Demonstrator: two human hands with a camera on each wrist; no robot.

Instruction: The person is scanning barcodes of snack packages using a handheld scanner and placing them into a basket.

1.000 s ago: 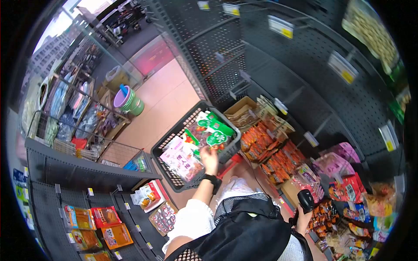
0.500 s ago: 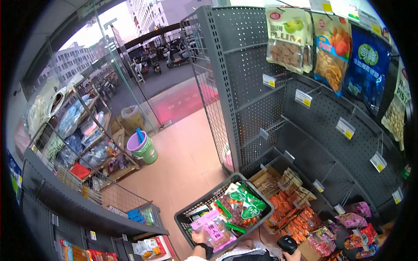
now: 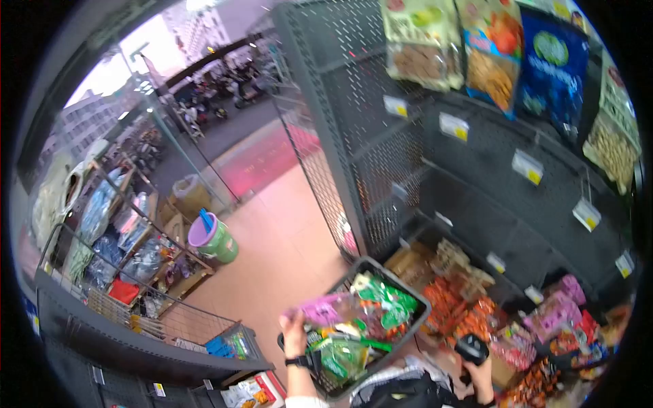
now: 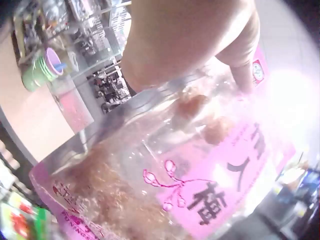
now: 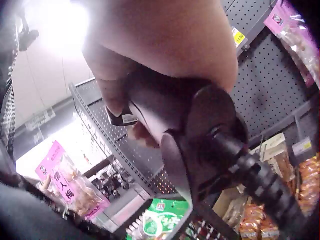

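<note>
A pink and clear bag of dried fruit (image 3: 328, 309) is pinched at its edge by my left hand (image 3: 294, 337), raised above the black basket (image 3: 423, 317). In the left wrist view the bag (image 4: 205, 195) fills the lower half, with fingers of my left hand (image 4: 192, 42) at its top. Under it in the basket lie green bags (image 3: 344, 359) and other packets. At the right, my right hand (image 3: 480, 378) grips a black handheld device (image 3: 471, 348). Close up in the right wrist view, fingers wrap its handle (image 5: 165, 107) and a coiled cord runs from it.
Black pegboard shelving (image 3: 476, 204) with price tags and hanging snack bags stands at the right, with orange packets (image 3: 445, 302) below. A purple and green bucket (image 3: 216, 239) stands on the pink floor (image 3: 272, 224) at the left, near a rack of goods. A low shelf (image 3: 136, 340) is at lower left.
My left hand has lifted the pink bag up from the basket and moved it slightly left, uncovering green bags beneath. The right hand still holds the device. The head view has shifted.
</note>
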